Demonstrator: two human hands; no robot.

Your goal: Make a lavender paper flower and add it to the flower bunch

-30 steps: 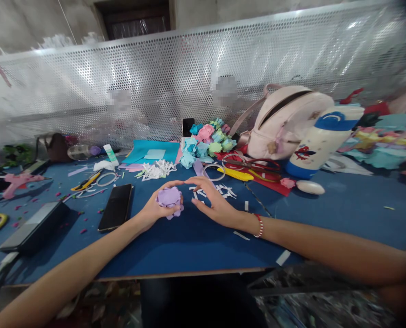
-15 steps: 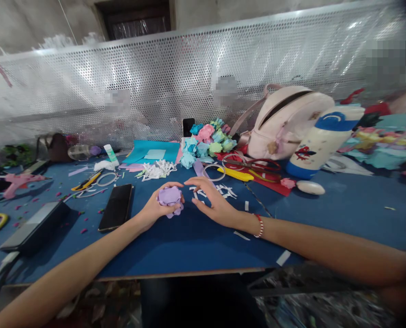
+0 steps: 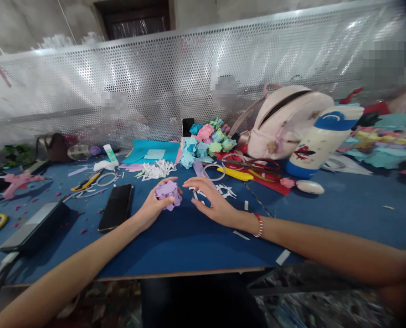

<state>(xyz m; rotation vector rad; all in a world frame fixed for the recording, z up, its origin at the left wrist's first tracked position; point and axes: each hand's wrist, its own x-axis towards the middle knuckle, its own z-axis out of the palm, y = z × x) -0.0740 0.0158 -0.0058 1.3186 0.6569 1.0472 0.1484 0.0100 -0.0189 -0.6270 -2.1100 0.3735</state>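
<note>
A purple paper flower [image 3: 167,193] with crinkled petals rests in my left hand [image 3: 152,206], the thumb across its front and the fingers behind it. Just to the right, my right hand [image 3: 212,202] hovers apart from the flower, fingers curved and spread from the thumb, with nothing in them. White paper strips [image 3: 225,190] lie on the blue table [image 3: 189,250] behind my right hand. A heap of blue, green and pink paper flowers [image 3: 206,141] sits farther back.
A black phone [image 3: 115,207] and a grey box with a cable [image 3: 35,225] lie at left, near a pink glue gun [image 3: 21,182]. A yellow cutter [image 3: 235,174], scissors [image 3: 257,165], a bottle [image 3: 321,143] and a pale backpack [image 3: 288,118] stand or lie to the right.
My left hand has turned the purple paper flower, so its layered, crinkled side now shows more. The right hand has barely moved.
</note>
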